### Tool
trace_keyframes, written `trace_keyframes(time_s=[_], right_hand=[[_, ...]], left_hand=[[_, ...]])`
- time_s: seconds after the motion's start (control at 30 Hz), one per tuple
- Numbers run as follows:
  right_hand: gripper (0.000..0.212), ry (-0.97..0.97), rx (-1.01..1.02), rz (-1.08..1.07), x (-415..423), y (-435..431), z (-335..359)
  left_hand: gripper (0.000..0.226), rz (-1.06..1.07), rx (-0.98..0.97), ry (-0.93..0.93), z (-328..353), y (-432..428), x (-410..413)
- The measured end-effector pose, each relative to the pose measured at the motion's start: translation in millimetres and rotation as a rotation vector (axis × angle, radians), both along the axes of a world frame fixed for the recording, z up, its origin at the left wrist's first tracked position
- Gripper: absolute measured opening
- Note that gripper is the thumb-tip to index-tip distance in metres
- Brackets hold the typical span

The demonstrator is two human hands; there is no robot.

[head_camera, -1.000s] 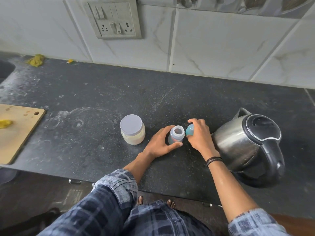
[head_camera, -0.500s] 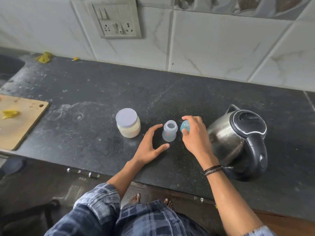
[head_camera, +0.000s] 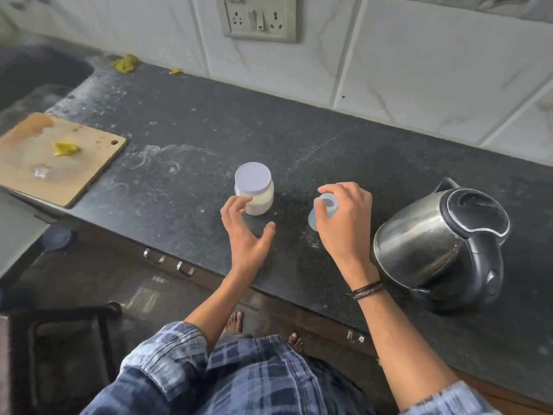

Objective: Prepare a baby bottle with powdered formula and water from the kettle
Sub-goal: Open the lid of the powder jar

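Note:
A small clear baby bottle (head_camera: 326, 203) with an open mouth stands on the dark counter (head_camera: 329, 139). My right hand (head_camera: 347, 226) grips it from the right, fingers curled round its neck. The teal cap is not visible. A jar of pale formula powder (head_camera: 254, 190) with a lilac lid stands to the bottle's left. My left hand (head_camera: 245, 235) hovers just in front of the jar, fingers spread and holding nothing, fingertips close to its side. A steel kettle (head_camera: 434, 238) with a black lid and handle sits at the right.
A wooden cutting board (head_camera: 62, 157) with a yellow scrap lies at the left, beside a dark sink (head_camera: 36, 76). A switch and socket plate (head_camera: 258, 18) is on the tiled wall. The counter's front edge runs just below my hands.
My left hand let go of the bottle and moved left to the jar. My right hand shifted onto the bottle. The camera view swung left.

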State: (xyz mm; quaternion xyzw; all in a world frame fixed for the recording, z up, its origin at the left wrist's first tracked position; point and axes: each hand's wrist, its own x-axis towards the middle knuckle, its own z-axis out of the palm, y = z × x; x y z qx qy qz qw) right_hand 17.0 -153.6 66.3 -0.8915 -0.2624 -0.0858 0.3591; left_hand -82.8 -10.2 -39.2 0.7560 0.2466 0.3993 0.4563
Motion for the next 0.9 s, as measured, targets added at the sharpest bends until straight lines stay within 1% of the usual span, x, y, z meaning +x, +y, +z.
trace_keyframes(time_s=[0.1,0.2,0.33,0.47,0.63,0.7,0.8,0.9], right_hand=[[0.02,0.046,-0.042,0.062,1,20,5],[0.037,0.126,-0.146,0.155,4,47,7],[0.064,0.191,-0.305,0.246,8,86,7],[0.08,0.198,-0.401,0.236,8,119,3],[0.092,0.202,-0.466,0.193,8,140,-1],[0.094,0.219,-0.464,0.176,8,145,-1],[0.09,0.223,-0.463,0.163,9,149,-3],[0.086,0.235,-0.45,0.152,9,150,-5]], left_hand=[[0.078,0.039,-0.094,0.083,6,18,2],[0.097,0.034,-0.135,0.155,8,38,3],[0.121,-0.075,-0.194,0.261,6,61,6],[0.132,-0.194,-0.181,0.319,5,79,15],[0.13,-0.298,-0.179,0.331,3,91,26],[0.121,-0.344,-0.166,0.307,3,96,31],[0.1,-0.401,-0.17,0.219,3,103,37],[0.092,-0.409,-0.156,0.19,2,107,34]])
